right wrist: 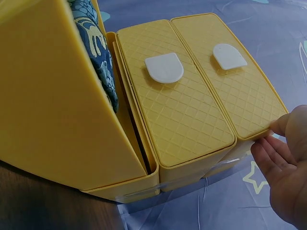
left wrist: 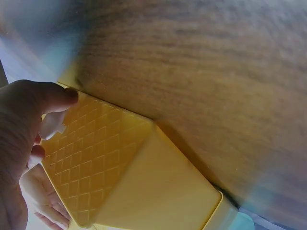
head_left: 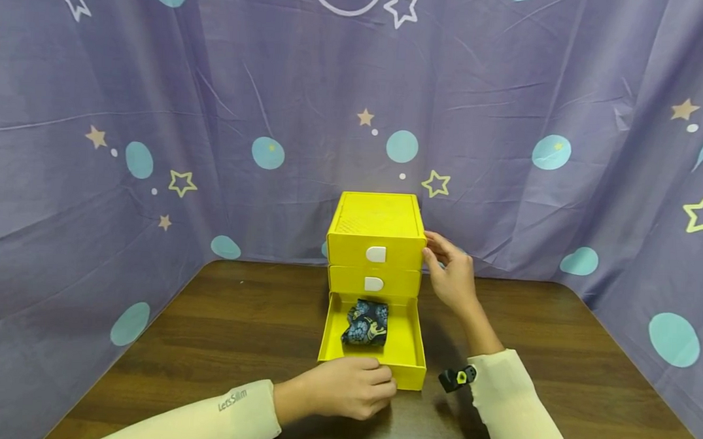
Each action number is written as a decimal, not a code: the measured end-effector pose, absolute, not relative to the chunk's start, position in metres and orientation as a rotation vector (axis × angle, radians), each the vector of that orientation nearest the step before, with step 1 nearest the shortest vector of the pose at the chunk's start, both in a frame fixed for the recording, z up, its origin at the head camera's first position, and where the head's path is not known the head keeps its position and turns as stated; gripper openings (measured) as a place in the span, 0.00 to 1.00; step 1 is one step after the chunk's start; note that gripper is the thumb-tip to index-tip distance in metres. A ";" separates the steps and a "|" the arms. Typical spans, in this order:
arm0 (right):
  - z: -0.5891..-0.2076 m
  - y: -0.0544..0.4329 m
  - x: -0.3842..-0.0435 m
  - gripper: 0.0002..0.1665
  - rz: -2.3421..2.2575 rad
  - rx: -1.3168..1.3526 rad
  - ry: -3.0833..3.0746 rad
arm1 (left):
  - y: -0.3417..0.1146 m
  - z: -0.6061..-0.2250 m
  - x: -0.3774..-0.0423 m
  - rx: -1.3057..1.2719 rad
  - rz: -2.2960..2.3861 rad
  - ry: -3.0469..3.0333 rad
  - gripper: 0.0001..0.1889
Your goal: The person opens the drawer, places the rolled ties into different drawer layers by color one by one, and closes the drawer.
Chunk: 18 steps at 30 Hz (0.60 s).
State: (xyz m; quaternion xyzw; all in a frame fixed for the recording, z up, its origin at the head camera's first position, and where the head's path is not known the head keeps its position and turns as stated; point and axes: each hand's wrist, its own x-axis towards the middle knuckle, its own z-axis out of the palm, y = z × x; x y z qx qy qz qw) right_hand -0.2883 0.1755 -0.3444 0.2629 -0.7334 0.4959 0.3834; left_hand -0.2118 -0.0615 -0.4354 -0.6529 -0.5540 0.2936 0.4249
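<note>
A yellow drawer cabinet (head_left: 378,214) stands on the table, its bottom drawer (head_left: 405,343) pulled out. Inside that drawer lies a folded dark blue patterned cloth (head_left: 367,323), also partly visible in the right wrist view. My left hand (head_left: 350,386) is at the drawer's front, with its thumb and curled fingers around the white handle (left wrist: 52,125). At the cabinet's upper right, my right hand (head_left: 452,273) touches the front corner with its thumb and fingertips. The right wrist view shows those fingers slightly bent against the side.
Two upper drawers with white handles, the top one (head_left: 350,252) and the middle one (head_left: 345,280), are closed. The brown wooden table (head_left: 234,332) extends on both sides. A purple curtain (head_left: 310,80) with stars hangs behind. A black wrist device (head_left: 453,379) sits by the right sleeve.
</note>
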 end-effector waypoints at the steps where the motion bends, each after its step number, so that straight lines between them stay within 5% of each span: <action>1: -0.344 0.175 -0.288 0.19 1.265 0.671 -1.870 | -0.062 -0.436 -0.212 -1.632 0.741 -1.389 0.17; 18: -0.344 0.175 -0.288 0.19 1.266 0.674 -1.868 | -0.061 -0.433 -0.207 -1.625 0.819 -1.410 0.18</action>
